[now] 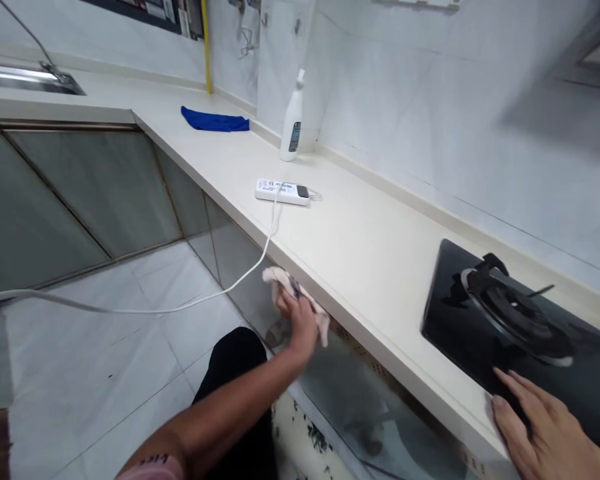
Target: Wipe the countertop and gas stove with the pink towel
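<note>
My left hand [300, 323] is closed on a pale cloth [279, 275] with a dark patch. It presses the cloth against the upper part of the glossy cabinet front [360, 393], just under the counter's edge. At the lower right, my right hand [545, 427] rests at the counter edge beside the black gas stove [445, 300]. Its fingers are stretched out, some lying over the stove's front corner, and it holds nothing. The white countertop [375, 267] runs between the two hands.
A white power strip [283, 192] lies on the counter; its cord [180, 308] hangs over the edge and across to the left. Behind stand a white spray bottle [292, 123] and a folded blue cloth [215, 121]. A metal sink [25, 77] is far left.
</note>
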`<state>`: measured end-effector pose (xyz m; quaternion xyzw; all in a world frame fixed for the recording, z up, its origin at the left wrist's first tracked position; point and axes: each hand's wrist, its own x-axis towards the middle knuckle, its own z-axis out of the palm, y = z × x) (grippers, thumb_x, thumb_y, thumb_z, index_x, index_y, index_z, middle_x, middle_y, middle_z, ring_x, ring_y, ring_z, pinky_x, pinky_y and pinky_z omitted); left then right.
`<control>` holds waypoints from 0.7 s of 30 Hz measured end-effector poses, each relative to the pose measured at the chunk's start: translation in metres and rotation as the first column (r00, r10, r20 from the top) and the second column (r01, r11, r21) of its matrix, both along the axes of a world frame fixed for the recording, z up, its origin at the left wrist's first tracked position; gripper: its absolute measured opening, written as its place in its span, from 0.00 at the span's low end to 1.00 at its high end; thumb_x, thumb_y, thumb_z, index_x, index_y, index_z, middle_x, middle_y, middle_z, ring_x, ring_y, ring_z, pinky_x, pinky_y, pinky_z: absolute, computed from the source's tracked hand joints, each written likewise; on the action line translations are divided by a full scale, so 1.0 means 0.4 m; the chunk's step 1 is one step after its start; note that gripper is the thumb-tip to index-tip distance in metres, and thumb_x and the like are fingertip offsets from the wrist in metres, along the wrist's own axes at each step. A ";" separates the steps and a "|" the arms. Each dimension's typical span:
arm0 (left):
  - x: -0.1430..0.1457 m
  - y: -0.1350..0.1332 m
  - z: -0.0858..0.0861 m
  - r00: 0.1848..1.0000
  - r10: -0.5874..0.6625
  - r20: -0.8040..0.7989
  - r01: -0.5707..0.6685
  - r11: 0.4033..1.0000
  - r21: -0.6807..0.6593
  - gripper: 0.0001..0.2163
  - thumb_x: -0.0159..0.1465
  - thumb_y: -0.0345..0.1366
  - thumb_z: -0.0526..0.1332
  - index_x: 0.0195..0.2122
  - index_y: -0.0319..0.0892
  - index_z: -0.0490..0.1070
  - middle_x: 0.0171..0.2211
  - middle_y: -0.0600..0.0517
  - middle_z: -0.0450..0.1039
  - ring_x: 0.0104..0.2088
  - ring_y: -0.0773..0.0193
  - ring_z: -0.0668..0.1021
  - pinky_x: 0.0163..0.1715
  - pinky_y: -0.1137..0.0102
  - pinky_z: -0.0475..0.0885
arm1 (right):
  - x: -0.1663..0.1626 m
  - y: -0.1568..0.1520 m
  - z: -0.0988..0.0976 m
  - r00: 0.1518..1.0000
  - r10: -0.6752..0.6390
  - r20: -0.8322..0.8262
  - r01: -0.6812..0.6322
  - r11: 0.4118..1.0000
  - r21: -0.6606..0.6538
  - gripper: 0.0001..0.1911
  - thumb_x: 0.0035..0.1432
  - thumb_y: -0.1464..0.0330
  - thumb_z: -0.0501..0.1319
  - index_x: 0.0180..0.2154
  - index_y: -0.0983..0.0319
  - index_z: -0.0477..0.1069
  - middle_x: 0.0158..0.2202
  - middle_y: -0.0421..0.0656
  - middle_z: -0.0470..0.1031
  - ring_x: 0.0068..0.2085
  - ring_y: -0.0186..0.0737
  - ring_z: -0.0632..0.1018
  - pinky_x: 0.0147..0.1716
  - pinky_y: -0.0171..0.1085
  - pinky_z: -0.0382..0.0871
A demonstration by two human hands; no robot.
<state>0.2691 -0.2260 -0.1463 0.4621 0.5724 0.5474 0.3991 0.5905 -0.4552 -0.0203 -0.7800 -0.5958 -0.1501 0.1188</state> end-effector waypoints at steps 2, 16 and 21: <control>0.074 -0.106 -0.020 0.999 0.041 -0.026 -0.042 0.998 -0.045 0.29 0.70 0.35 0.51 0.70 0.40 0.43 0.72 0.29 0.45 0.75 0.40 0.52 0.73 0.43 0.51 | -0.030 0.002 0.003 1.000 -0.003 -0.031 0.004 1.000 0.019 0.32 0.69 0.47 0.46 0.60 0.55 0.73 0.61 0.52 0.76 0.63 0.65 0.74 0.58 0.67 0.71; 0.134 -0.378 -0.156 0.561 -0.828 -0.002 0.790 0.536 -0.299 0.22 0.45 0.26 0.65 0.44 0.44 0.71 0.43 0.49 0.69 0.49 0.50 0.75 0.53 0.58 0.72 | -0.102 0.021 0.002 0.999 -0.008 -0.034 0.013 0.990 0.144 0.30 0.71 0.53 0.41 0.58 0.58 0.73 0.64 0.50 0.74 0.67 0.53 0.71 0.65 0.59 0.63; 0.004 -0.332 -0.049 0.372 -0.924 0.086 0.897 0.334 -0.291 0.24 0.50 0.29 0.60 0.50 0.45 0.71 0.30 0.57 0.68 0.32 0.62 0.72 0.33 0.70 0.67 | -0.108 0.029 -0.004 0.999 -0.007 -0.045 0.015 0.985 0.171 0.30 0.71 0.54 0.41 0.58 0.59 0.73 0.64 0.50 0.75 0.67 0.51 0.71 0.65 0.57 0.62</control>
